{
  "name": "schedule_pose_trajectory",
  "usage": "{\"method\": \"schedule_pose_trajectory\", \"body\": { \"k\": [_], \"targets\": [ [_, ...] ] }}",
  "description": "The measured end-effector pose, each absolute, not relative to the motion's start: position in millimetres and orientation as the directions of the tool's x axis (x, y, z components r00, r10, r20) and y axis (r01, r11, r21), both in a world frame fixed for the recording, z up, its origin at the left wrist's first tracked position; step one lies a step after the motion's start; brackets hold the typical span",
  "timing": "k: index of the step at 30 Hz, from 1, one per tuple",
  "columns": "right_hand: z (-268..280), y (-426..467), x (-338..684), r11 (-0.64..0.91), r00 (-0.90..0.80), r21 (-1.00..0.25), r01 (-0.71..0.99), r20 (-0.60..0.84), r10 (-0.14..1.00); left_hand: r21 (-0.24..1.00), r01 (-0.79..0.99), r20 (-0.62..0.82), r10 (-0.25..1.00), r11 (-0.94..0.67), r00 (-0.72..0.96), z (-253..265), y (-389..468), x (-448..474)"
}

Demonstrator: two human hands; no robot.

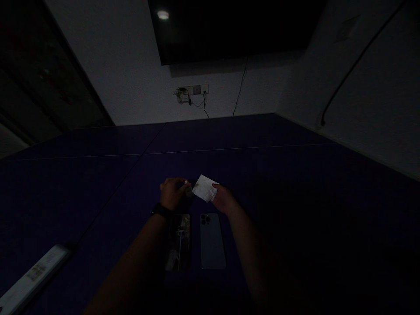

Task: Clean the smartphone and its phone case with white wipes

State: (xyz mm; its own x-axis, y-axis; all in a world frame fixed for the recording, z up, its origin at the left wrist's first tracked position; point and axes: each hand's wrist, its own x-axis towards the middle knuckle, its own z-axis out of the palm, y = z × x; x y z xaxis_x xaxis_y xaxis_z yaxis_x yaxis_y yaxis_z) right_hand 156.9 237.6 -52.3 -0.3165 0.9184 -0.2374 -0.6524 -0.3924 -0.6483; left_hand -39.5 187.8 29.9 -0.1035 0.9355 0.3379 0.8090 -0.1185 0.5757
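Note:
In dim light, my left hand (172, 192) is closed on a small clear bottle (188, 191) with a white tip. A dark band circles that wrist. My right hand (223, 199) pinches a white sheet (204, 188), cloth or paper, with a faint dark smudge near its left side; the sheet's left edge is close to the bottle. Nearer to me a phone (212, 243) lies back up, its cameras at the far left corner. Left of it, partly behind my left forearm, lies a phone case (180, 245) with a dark, mixed pattern.
The dark blue tabletop (262, 170) has thin seams across it. A long white box or strip (33, 275) lies at the left front. Behind the table, the wall carries sockets (193, 90) with loose cables and a large screen (236, 30).

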Motion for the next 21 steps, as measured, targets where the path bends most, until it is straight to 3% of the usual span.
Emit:
{"method": "schedule_pose_trajectory", "body": {
  "k": [5, 11, 14, 15, 17, 21],
  "targets": [
    [-50.8, 235.6, 158.1, -0.374, -0.285, -0.649, -0.662, -0.244, 0.927, 0.540, 0.835, 0.324, 0.941, -0.103, -0.093, 25.4, 167.9, -49.7],
    [-51.8, 233.3, 159.2, -0.339, -0.239, -0.640, -0.690, -0.240, 0.941, 0.449, 0.893, 0.261, 0.954, 0.016, -0.148, 10.7, 85.9, -47.3],
    [-49.4, 228.7, 159.7, -0.321, -0.217, -0.639, -0.699, -0.238, 0.947, 0.371, 0.918, 0.107, 0.976, 0.139, -0.191, 1.3, 51.9, -28.7],
    [-47.9, 226.5, 160.4, -0.313, -0.209, -0.640, -0.702, -0.236, 0.949, 0.386, 0.908, 0.050, 0.979, 0.164, -0.198, -0.5, 45.6, -22.9],
    [-43.4, 221.7, 163.0, -0.296, -0.191, -0.644, -0.706, -0.229, 0.955, 0.540, 0.818, -0.041, 0.977, 0.196, -0.208, -1.6, 39.5, -16.2],
    [-30.6, 211.5, 175.7, -0.233, -0.143, -0.654, -0.720, -0.189, 0.972, 0.708, 0.684, -0.070, 0.982, 0.174, -0.177, 2.4, 37.0, -25.7]
  ]
}}
